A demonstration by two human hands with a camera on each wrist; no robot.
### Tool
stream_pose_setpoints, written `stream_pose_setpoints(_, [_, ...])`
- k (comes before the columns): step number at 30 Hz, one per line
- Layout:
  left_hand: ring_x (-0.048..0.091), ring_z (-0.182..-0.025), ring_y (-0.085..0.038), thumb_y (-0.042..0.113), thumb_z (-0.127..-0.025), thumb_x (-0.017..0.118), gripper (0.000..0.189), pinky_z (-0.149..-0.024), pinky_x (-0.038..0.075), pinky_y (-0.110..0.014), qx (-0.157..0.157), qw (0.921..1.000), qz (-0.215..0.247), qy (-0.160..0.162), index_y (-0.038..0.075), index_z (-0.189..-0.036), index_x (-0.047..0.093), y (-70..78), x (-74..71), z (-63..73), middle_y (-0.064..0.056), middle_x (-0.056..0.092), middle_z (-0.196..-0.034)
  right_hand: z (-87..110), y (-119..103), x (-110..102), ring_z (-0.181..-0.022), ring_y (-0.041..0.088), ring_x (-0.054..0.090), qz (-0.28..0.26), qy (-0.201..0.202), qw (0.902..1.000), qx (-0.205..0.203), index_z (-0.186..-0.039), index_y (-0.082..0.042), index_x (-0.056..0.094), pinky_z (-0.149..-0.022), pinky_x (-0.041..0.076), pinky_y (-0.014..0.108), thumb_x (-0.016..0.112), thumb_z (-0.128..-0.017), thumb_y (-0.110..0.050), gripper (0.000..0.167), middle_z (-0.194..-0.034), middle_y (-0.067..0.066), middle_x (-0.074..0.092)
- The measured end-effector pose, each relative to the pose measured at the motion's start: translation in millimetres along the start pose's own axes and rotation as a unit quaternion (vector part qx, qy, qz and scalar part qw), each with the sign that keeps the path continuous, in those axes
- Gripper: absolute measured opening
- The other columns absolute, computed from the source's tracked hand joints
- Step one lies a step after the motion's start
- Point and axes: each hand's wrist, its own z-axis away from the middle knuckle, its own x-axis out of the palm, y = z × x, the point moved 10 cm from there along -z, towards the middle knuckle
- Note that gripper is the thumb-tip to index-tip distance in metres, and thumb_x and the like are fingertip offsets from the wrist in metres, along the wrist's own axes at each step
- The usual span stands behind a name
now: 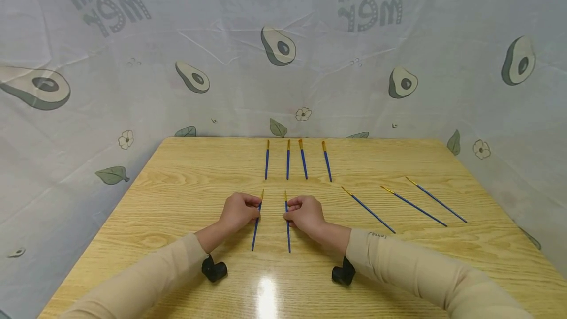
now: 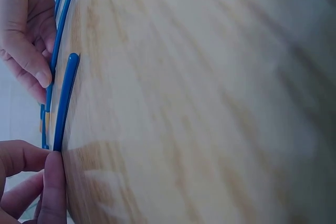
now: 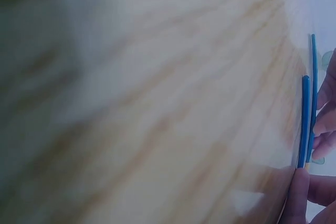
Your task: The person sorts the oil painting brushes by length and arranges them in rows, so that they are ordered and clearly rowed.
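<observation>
Near the middle of the table, my left hand (image 1: 239, 213) pinches a thin blue paintbrush (image 1: 255, 234) with its bristles pointing away from me. Just to the right, my right hand (image 1: 308, 214) pinches a second slim paintbrush (image 1: 289, 238), nearly parallel to the first, with a gap between them. In the left wrist view, the left fingers (image 2: 52, 182) grip the blue handle (image 2: 66, 100) low over the wood. The right wrist view shows the right thumb and fingers on a blue handle (image 3: 304, 121), the other hand beyond it.
Several wider-tipped paintbrushes (image 1: 267, 161) lie in a row toward the back edge. Three thin paintbrushes (image 1: 368, 209) lie slanted at the right of the wooden table (image 1: 177, 181). A printed cloth (image 1: 239, 92) hangs behind. Black wrist devices (image 1: 214, 269) sit under both sleeves.
</observation>
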Motion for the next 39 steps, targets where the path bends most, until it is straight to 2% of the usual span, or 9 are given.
stream_pose_setpoints(12, [0.067, -0.068, -0.019, -0.01, -0.08, 0.068, 0.024, -0.058, 0.059, -0.031, -0.011, 0.9998, 0.017, -0.006, -0.008, -0.103, 0.071, -2.2, 0.4, 0.1, -0.013, 0.068, -0.088, -1.4, 2.7, 0.6, -0.062, 0.014, 0.061, 0.01, 0.004, 0.9999, 0.001, -0.107, 0.005, 0.067, -0.056, 0.057, 0.026, 0.074, -0.081, 0.005, 0.027, -0.085, 0.008, 0.062])
stream_pose_setpoints(39, [0.067, -0.074, -0.017, -0.01, -0.08, 0.069, 0.029, -0.061, 0.06, -0.032, -0.043, 0.998, 0.045, -0.009, -0.007, -0.109, 0.07, -11.6, 0.1, -3.1, -0.011, 0.067, -0.094, 1.8, -0.5, -2.1, -0.069, 0.015, 0.064, -0.057, -0.028, 0.998, -0.002, -0.108, 0.009, 0.065, -0.06, 0.059, 0.03, 0.074, -0.08, 0.008, 0.03, -0.088, 0.011, 0.062])
